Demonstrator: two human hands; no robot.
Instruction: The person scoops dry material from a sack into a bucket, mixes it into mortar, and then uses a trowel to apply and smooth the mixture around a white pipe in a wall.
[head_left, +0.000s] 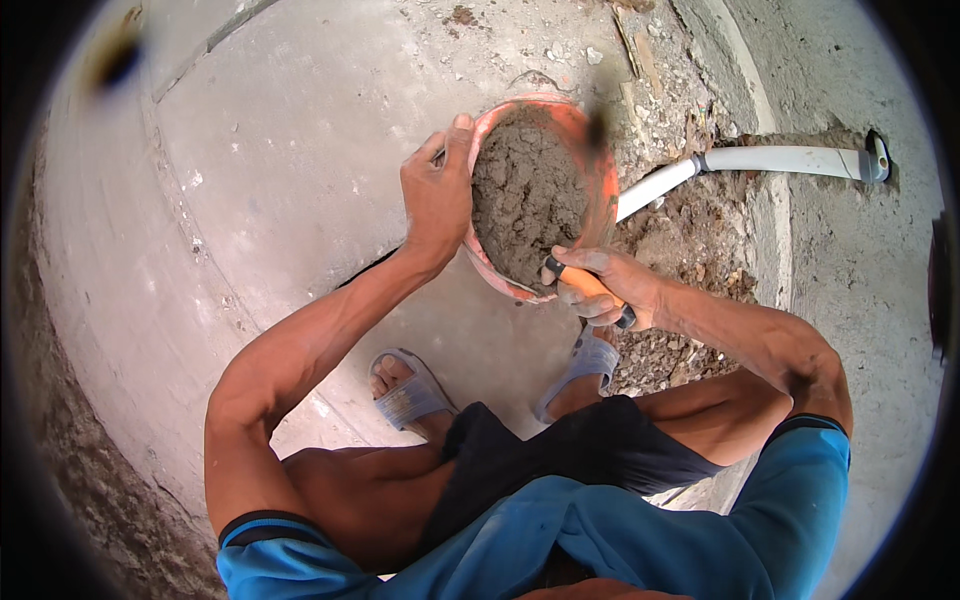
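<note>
An orange-red bucket [609,190] of wet grey mortar [525,195] stands in front of me, its rim smeared with cement. My left hand [438,195] is closed on the bucket's left rim, thumb pointing up along the edge; part of its fingers is hidden. At the near right side of the bucket, my right hand [606,285] wraps round a trowel [590,284] by its orange handle with black ends. The trowel's blade cannot be made out at the mortar's near edge.
A white plastic pipe [785,160] runs from beside the bucket to the wall at right. Broken rubble and soil [690,240] lie under it. Smooth concrete floor [290,130] spreads to the left. My sandalled feet [410,390] are just below the bucket.
</note>
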